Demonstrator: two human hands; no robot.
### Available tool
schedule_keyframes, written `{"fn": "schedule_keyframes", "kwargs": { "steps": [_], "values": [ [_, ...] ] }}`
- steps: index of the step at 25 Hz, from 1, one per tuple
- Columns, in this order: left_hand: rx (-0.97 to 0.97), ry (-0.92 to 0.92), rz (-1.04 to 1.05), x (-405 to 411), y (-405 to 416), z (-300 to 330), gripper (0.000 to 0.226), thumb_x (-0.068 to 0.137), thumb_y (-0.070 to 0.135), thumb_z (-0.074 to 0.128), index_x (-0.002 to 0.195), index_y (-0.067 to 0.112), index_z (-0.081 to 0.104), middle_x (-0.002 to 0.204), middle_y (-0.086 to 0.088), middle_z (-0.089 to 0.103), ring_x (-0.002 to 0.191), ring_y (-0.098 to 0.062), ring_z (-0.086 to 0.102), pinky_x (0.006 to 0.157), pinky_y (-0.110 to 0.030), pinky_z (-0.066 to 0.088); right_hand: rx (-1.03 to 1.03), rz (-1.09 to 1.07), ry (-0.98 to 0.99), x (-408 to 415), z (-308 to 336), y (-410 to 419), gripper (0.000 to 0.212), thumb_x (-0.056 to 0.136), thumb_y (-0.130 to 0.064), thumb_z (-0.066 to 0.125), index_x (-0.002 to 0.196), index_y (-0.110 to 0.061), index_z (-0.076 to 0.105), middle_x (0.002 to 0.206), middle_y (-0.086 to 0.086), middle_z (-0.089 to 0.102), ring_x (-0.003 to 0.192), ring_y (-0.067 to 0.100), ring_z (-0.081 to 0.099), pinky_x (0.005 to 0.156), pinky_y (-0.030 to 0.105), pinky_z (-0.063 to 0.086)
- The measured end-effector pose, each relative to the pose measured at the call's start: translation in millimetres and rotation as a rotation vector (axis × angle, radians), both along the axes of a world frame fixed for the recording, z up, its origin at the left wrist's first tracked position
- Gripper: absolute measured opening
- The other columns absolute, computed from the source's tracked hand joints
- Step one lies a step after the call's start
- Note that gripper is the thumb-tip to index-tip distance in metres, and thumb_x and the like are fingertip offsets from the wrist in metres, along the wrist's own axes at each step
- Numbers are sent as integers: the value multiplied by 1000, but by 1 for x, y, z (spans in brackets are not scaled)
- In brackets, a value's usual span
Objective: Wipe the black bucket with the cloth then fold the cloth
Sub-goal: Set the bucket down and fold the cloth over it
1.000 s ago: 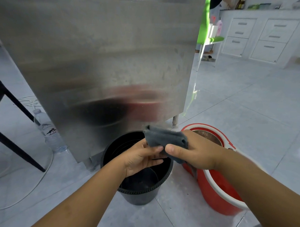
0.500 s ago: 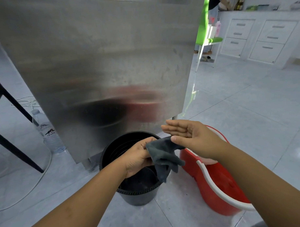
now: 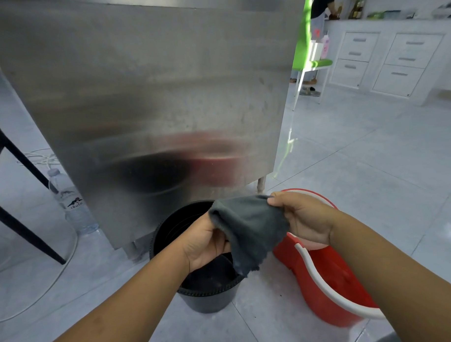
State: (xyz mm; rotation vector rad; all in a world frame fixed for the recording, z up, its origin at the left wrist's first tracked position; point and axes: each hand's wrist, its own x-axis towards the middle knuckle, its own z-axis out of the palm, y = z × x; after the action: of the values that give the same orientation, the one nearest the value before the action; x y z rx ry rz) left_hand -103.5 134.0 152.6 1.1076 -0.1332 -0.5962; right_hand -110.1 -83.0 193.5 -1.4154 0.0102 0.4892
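Observation:
The black bucket (image 3: 211, 299) stands upright on the tiled floor just in front of a steel cabinet. Above its rim I hold a dark grey cloth (image 3: 249, 229) stretched between both hands. My left hand (image 3: 205, 244) grips the cloth's left edge over the bucket's opening. My right hand (image 3: 301, 219) pinches the upper right corner. The cloth's lower part hangs loose over the bucket's right rim.
A red mop bucket (image 3: 333, 290) with a white handle sits close on the right. The steel cabinet (image 3: 152, 96) rises directly behind. A water bottle (image 3: 72, 204), a white cable and black furniture legs (image 3: 24, 229) lie to the left. White drawers stand far right.
My right hand let go of the bunched cloth, opened, then took hold of its upper right corner. The cloth now spreads out between both hands instead of hanging from the left.

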Motion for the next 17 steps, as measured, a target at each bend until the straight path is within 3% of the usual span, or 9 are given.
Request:
{"fn": "schedule_keyframes", "kwargs": {
  "steps": [2,3,7,10,12,15,17],
  "values": [
    [15,74,64,0,0,-2,32,104,19,41,98,6,69,83,-9,79,77,-18,76,72,-31,62,120,-55,45,0,4,-1,13,81,-19,62,85,-11,71,83,7,71,73,17,67,69,31,51],
    [18,106,83,1,1,-3,37,105,22,38,98,6,70,84,-10,80,80,-19,76,75,-33,61,146,-81,52,-1,5,-1,15,78,-20,63,88,-10,71,84,9,71,73,17,67,68,31,53],
    [54,127,37,-4,-1,1,37,87,32,51,98,6,75,98,-14,78,94,-26,69,88,-39,54,288,-201,88,-3,10,2,26,76,-11,63,101,-4,63,95,15,68,79,23,68,58,36,58],
    [81,139,-47,-5,-3,-2,43,77,35,56,104,5,73,110,-19,70,101,-29,64,97,-42,48,360,-322,89,-3,11,2,38,85,-7,61,123,-6,61,113,15,63,92,24,65,66,34,60],
    [84,121,-71,-3,-3,-8,47,86,39,53,117,7,68,120,-20,62,105,-32,59,97,-45,45,371,-304,64,-3,14,3,37,90,-8,57,127,-12,59,108,12,65,89,19,66,72,30,59],
    [112,40,-184,-1,-3,-15,73,85,66,50,139,17,55,127,-14,64,117,-33,60,104,-53,43,354,-271,44,-5,16,6,36,92,-6,54,126,-15,59,92,8,67,72,15,66,64,27,58],
    [238,-135,-241,-6,-7,-15,63,80,51,73,136,27,54,132,-1,66,125,-21,62,108,-44,48,370,-249,35,-6,18,7,40,87,-3,56,126,-12,58,91,10,68,72,16,68,65,28,59]
  ]
}}
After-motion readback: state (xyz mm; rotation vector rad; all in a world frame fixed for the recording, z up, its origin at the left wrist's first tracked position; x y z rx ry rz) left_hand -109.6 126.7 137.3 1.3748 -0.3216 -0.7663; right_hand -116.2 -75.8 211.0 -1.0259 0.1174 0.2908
